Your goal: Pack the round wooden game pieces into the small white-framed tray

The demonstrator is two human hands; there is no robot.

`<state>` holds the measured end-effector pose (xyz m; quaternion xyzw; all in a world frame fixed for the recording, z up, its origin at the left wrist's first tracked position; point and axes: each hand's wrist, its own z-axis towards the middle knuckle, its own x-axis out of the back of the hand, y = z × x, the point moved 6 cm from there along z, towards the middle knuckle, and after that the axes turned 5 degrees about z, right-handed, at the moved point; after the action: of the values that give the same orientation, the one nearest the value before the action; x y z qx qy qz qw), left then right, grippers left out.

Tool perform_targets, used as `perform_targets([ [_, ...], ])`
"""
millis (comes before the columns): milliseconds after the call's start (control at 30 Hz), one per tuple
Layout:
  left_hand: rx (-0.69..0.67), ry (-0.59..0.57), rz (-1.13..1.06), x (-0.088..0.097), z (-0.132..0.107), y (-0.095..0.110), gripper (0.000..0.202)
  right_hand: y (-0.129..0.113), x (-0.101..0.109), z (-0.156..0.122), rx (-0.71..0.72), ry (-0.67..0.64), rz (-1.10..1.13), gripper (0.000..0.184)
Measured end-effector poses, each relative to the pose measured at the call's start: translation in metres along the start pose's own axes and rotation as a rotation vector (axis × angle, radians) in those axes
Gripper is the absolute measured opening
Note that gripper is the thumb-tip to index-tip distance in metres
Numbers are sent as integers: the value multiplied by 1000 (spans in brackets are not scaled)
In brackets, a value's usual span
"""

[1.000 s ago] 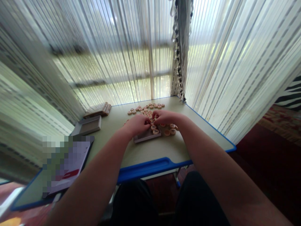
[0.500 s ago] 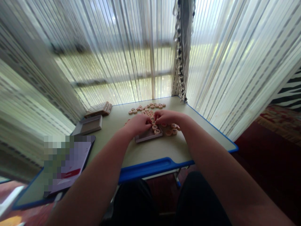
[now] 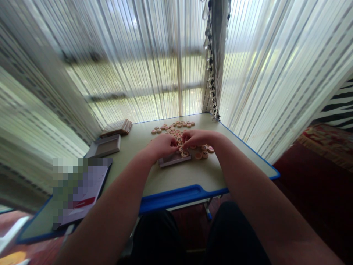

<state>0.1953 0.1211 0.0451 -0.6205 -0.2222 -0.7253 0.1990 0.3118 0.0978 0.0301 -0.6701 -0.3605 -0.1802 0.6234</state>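
Round wooden xiangqi pieces with dark characters stand in a row point(image 3: 184, 154) along the right side of a shallow grey box tray point(image 3: 175, 161). My left hand point(image 3: 162, 145) reaches over the tray from the left, fingers curled and closed against the pieces of that row. From the right, my right hand point(image 3: 199, 137) comes over with thumb and fingers pinched at a piece in the same row. The fingers partly hide the pieces between them. More loose xiangqi pieces point(image 3: 204, 154) lie just right of the tray, below the right wrist.
Several scattered pieces point(image 3: 166, 127) spread behind the hands toward the table's far edge. At the left are an open grey box lid point(image 3: 107, 146), a folded board point(image 3: 117, 127) and a tablet point(image 3: 89, 191). The table point(image 3: 162, 180) has a blue rim, and curtains point(image 3: 154, 73) hang close behind it.
My right hand's fingertips have shifted slightly down along the row, covering more of the pieces. My left hand stays almost in place; the tray has not visibly moved.
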Motion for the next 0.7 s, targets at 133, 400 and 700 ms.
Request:
perform_targets([
  [133, -1, 4, 3, 1, 0, 1, 32, 0, 0, -1, -12, -32, -20, 26],
  [400, 25, 12, 24, 1, 0, 5, 34, -3, -2, -4, 0, -85, 5, 22],
  [700, 8, -29, 6, 0, -1, 3, 26, -3, -1, -4, 13, -64, 8, 22],
])
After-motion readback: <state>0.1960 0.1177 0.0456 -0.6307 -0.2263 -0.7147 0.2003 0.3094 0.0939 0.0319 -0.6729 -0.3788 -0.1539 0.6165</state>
